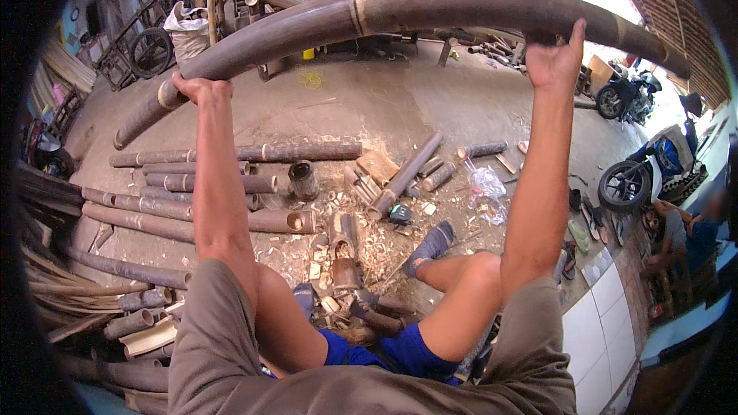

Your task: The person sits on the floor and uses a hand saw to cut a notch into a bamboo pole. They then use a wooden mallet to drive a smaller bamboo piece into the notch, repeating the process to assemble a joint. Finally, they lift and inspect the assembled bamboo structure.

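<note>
A long dark bamboo pole [430, 6] is raised in front of me, running across the whole upper view and bent by the lens. Near its left end, my left hand [201, 89] grips it from below, the thumb up against its side. Toward the right end my right hand [555, 58] holds it from underneath, thumb upright along the near face, the other fingers partly hidden behind the pole. Between my legs stands a notched bamboo piece [346, 273] with wood chips in its opening. A tape measure [400, 214] lies on the floor ahead of my feet.
Several bamboo poles [300, 152] lie on the floor to the left. Wood shavings [373, 261], short bamboo pieces [440, 175] and a clear plastic bag [486, 184] are scattered ahead. Motorbikes [634, 96], sandals [578, 235] and a seated person [676, 242] are at the right. A white sack [187, 34] stands at the far left.
</note>
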Demonstrator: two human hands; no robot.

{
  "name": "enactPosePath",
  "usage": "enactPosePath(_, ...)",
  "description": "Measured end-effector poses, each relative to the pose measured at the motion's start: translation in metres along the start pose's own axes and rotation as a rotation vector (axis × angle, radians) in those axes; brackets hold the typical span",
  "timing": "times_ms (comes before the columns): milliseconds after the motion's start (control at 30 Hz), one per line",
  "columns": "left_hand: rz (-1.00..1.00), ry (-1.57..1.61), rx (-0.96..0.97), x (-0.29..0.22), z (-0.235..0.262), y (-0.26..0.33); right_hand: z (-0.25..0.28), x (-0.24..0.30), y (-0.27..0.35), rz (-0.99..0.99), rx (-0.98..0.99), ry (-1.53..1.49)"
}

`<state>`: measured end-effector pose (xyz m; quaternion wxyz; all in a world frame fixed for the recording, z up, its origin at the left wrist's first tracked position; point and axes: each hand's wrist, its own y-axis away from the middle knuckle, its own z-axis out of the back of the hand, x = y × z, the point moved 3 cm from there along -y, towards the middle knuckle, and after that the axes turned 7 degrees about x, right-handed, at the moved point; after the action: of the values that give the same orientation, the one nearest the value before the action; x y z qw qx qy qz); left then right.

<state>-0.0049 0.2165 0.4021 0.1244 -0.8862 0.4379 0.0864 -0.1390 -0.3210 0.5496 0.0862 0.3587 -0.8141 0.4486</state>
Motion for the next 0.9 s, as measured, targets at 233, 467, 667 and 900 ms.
enactPosePath(233,-0.061,0.071,-0.126,-0.013,0.014,-0.012,-0.063,0.003,-0.069,-0.003,0.298,0.114)
enactPosePath(467,-0.016,0.143,-0.111,0.002,0.023,-0.025,-0.117,0.024,-0.085,0.006,0.186,0.352)
enactPosePath(667,0.015,0.242,-0.055,-0.009,0.026,-0.03,-0.145,0.036,-0.082,0.04,0.354,0.406)
enactPosePath(900,-0.007,0.232,-0.032,-0.01,0.019,-0.029,-0.125,0.051,-0.102,0.005,0.378,0.354)
